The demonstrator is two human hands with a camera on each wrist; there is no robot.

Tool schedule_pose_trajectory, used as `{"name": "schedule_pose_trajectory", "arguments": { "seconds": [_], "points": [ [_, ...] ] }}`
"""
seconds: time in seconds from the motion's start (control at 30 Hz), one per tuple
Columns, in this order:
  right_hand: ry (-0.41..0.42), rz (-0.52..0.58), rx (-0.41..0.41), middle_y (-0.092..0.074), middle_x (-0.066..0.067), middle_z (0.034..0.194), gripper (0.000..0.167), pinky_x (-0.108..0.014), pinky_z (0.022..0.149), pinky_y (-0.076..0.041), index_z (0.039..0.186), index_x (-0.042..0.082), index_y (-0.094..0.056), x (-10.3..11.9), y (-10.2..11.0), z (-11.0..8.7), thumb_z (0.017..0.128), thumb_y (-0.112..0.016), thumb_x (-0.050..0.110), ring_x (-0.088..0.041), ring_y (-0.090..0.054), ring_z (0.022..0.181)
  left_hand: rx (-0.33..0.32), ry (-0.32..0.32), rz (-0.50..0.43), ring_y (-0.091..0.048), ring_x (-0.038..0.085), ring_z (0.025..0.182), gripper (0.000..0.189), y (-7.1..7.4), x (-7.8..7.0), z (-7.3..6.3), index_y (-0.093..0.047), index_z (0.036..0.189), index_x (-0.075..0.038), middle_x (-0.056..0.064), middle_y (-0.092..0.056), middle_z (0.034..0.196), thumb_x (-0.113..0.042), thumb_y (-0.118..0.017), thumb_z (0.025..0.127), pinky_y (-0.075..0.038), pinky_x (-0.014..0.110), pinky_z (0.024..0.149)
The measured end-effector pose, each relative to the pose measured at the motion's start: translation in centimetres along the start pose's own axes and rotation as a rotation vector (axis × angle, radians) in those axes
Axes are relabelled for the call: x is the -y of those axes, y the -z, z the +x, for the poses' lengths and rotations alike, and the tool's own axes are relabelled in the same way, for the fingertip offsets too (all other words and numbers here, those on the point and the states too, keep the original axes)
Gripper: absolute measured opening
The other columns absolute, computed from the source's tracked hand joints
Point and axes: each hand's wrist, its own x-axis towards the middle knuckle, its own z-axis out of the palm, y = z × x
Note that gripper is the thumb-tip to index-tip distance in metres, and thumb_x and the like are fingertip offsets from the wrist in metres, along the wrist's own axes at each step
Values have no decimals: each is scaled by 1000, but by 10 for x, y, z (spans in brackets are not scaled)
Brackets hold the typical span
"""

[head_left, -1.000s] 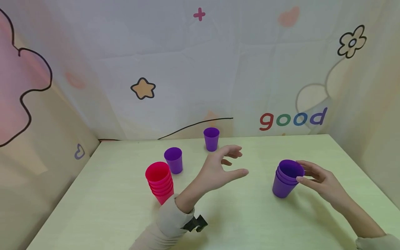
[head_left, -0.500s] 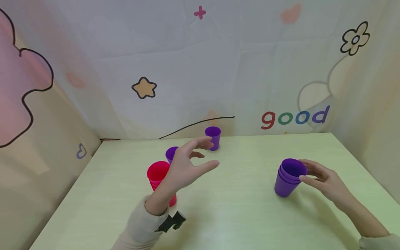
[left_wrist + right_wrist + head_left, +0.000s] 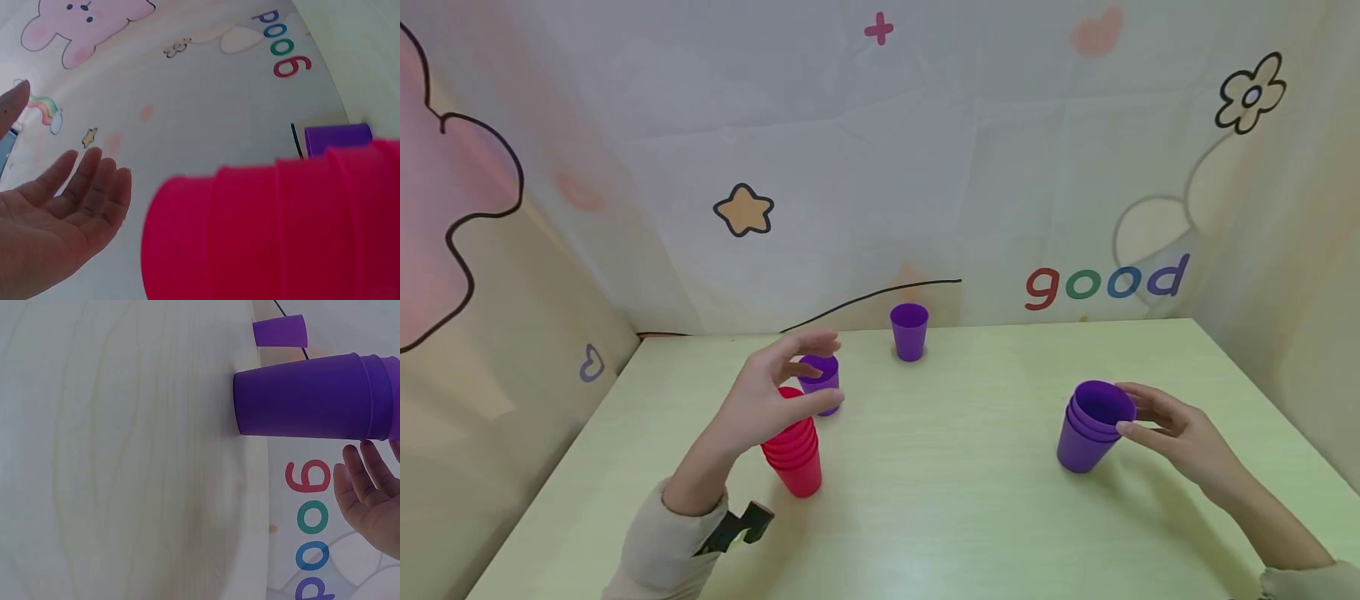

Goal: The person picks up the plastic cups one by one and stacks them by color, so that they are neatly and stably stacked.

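Booth (image 3: 1262,217): printed cloth (image 3: 850,167) around table (image 3: 955,500)

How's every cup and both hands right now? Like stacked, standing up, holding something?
Red cup stack: nested, mouths up
Purple cup stack: nested, mouths up
Far purple cup: single, upright
Purple cup behind the left hand: upright, partly hidden
Left hand: fingers apart, holding nothing
Right hand: holding the purple cup stack near its rim

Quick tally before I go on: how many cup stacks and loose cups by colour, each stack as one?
Red cup stack: 1
Purple cup stack: 1
Loose purple cups: 2
Total: 4
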Motion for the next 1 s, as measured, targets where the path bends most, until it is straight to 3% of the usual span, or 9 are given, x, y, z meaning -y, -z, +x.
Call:
{"name": "schedule_pose_trajectory", "arguments": {
  "seconds": [0.2, 0.6, 0.8, 1.0],
  "points": [
    [0, -1, 0, -56, 21, 104, 43, -15, 72, -47, 130, 4, -45, 0, 1, 0, 88, -58, 5, 5, -54, 93, 32, -36, 16, -46, 25, 114, 61, 20, 25, -10, -46, 128, -6, 10, -51, 124, -2, -72, 72, -42, 48, 89],
    [6, -3, -7, -55, 22, 105, 44, -15, 72, -47, 130, 3, -45, -1, 1, 0, 88, -58, 4, 5, -54, 93, 153, 42, 75, -41, 27, 116, 78, 46, 74, -29, -38, 133, -11, 9, -45, 129, -16, -78, 67, -41, 47, 87],
    [3, -9, 0, -55, 23, 105, 44, -16, 72, -47, 131, 3, -44, -2, 1, 0, 88, -58, 5, 6, -53, 93, 241, 118, 11, -44, 32, 110, 77, 45, 93, -38, -38, 130, -7, 10, -48, 122, -17, -79, 66, -45, 47, 79],
    [-8, -23, -1, -55, 22, 105, 45, -16, 72, -47, 131, 3, -44, -1, 1, 0, 88, -58, 7, 7, -53, 93, 243, 135, -42, -48, 29, 105, 72, 36, 102, -40, -40, 126, -13, 6, -52, 114, -13, -80, 66, -49, 43, 74]
  ]
}}
